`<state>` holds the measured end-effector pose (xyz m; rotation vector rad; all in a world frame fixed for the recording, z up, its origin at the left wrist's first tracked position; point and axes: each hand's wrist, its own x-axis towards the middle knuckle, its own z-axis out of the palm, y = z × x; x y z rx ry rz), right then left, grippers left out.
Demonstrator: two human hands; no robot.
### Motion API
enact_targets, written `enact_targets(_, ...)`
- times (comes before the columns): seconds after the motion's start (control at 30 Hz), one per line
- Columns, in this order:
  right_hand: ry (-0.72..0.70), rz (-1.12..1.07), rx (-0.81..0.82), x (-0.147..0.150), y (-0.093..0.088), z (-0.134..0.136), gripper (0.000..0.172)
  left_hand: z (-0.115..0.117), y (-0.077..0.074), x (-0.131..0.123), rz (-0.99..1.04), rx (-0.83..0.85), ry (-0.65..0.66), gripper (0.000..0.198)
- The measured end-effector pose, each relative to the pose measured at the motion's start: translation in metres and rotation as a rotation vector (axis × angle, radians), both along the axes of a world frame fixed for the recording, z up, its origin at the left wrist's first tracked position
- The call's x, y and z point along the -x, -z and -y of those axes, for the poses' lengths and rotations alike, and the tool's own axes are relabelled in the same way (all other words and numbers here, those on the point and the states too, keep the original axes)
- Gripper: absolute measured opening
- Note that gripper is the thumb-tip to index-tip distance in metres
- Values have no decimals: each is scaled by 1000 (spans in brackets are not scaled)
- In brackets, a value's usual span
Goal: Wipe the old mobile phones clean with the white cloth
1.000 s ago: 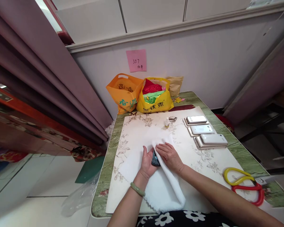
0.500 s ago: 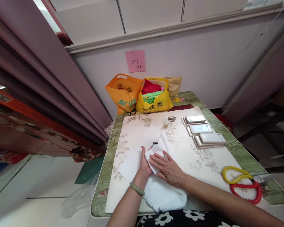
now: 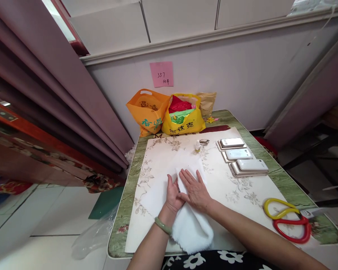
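Note:
A white fluffy cloth hangs from between my hands toward the table's near edge. My left hand, with a green bangle at the wrist, is palm up under the cloth, its thumb pointing away from me. It holds a small dark-edged object that is almost wholly hidden by the cloth. On top, my right hand lies flat on the cloth with its fingers stretched and its thumb across my left palm.
Stacked phones lie on the right of the floral sheet. Scissors are at the near right. A small bottle and glasses sit farther back, before an orange bag and a yellow bag.
My right hand has moved up and slightly left over the cloth. The cloth's upper part now covers the dark-edged object that showed above my fingers, and its lower part has swung left.

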<state>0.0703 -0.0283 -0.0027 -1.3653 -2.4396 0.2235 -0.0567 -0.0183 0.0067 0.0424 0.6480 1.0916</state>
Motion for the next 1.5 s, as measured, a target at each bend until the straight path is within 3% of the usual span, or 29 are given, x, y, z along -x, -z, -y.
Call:
enact_targets(0.27, -148, -6, -64, -15, -4, 51, 66, 4, 1, 1, 20, -9, 73, 65)
enact_targets(0.4, -176, -5, -96, -14, -6, 46, 69, 4, 1, 0, -5, -22, 52, 63)
enact_targets(0.57, 23, -19, -75, -4, -5, 13, 76, 4, 2, -2, -67, 12, -24, 60)
enact_targets(0.63, 31, -14, -59, -4, -6, 10, 74, 5, 1, -1, -45, 1, -15, 62)
enact_targets(0.8, -153, -14, -77, -17, -12, 46, 87, 6, 0, 2, 35, -38, 38, 65)
enact_targets(0.9, -193, -5, -81, -21, -14, 59, 89, 5, 0, 2, 41, -38, 62, 64)
enact_targets(1.2, 36, 19, -77, -3, -7, -4, 75, 2, 6, 0, -30, 3, 7, 61)
enact_targets(1.5, -113, 19, -97, -12, -11, 63, 94, 4, -1, 0, 38, -55, 66, 64)
